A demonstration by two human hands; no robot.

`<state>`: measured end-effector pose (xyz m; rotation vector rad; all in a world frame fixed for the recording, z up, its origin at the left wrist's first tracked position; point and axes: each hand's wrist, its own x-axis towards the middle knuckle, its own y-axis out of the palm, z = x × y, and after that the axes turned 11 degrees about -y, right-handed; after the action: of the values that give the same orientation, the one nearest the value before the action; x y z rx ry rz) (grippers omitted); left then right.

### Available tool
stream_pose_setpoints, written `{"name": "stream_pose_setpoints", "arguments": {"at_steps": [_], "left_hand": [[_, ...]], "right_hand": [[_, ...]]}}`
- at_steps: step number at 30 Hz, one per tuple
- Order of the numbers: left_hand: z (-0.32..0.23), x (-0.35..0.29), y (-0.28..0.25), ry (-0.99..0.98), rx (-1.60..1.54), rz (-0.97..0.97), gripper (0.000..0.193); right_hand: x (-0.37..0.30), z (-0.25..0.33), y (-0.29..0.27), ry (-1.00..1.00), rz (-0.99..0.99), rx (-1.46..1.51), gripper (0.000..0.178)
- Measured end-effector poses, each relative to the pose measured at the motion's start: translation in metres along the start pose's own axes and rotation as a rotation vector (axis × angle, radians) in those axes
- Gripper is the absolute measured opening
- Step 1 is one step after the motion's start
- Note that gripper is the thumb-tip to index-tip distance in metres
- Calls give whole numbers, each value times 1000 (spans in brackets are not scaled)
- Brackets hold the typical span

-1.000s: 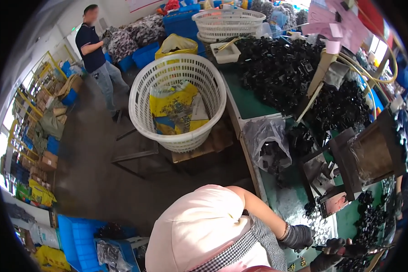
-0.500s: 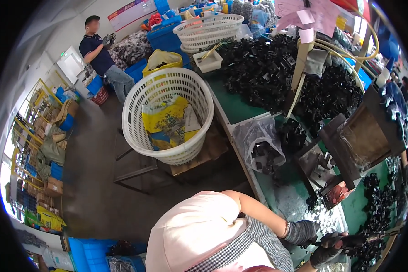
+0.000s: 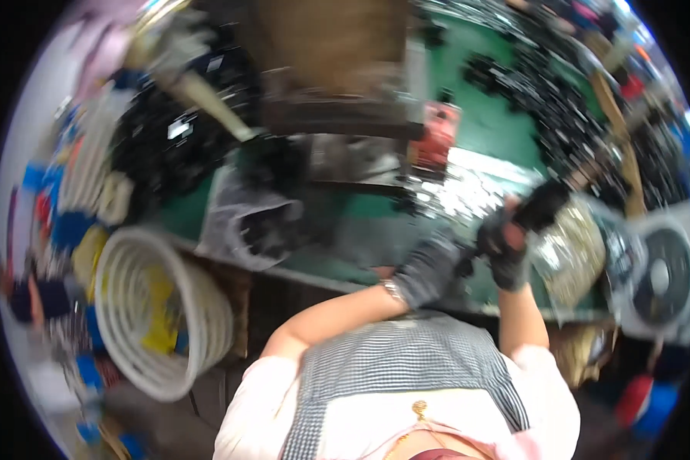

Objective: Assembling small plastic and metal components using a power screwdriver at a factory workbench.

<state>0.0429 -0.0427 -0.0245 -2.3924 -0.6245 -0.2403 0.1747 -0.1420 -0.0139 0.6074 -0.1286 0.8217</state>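
Observation:
Both my hands wear dark grey gloves and are close together over the green bench, blurred by motion. My right hand (image 3: 506, 249) is wrapped round a black cylindrical tool (image 3: 546, 204), whose thin end points up and to the right. Beside it, my left hand (image 3: 431, 268) is closed, its fingertips next to the right hand at a small dark piece I cannot make out. Just beyond the hands lies a pile of small shiny metal parts (image 3: 460, 188). A red box (image 3: 437, 136) stands behind that pile.
A dark box-like stand (image 3: 341, 115) rises ahead. Black parts (image 3: 176, 130) heap at the left, near a clear bag of black pieces (image 3: 257, 222). A white basket (image 3: 207, 314) stands left of the bench. Clear-wrapped goods (image 3: 571, 253) and a dark round reel-like object (image 3: 662, 276) sit right.
The view has swung right, so the bench and hands sit nearer the middle and the basket shifts left. The right hand still grips the black tool, and both hands remain close together.

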Motion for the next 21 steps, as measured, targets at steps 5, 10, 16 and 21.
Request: {"name": "stream_pose_setpoints", "arguments": {"at_steps": [5, 10, 16, 21], "left_hand": [[-6, 2, -1, -92, 117, 109, 21], [-12, 2, 2, -98, 115, 100, 22], [-12, 0, 2, -114, 116, 81, 19], [-16, 3, 1, -92, 95, 42, 21]], "right_hand": [[7, 17, 19, -38, -121, -76, 64], [3, 22, 19, -94, -135, -218, 66], [7, 15, 13, -118, -104, -314, 67], [4, 13, 10, -152, -81, -328, 65]]}}
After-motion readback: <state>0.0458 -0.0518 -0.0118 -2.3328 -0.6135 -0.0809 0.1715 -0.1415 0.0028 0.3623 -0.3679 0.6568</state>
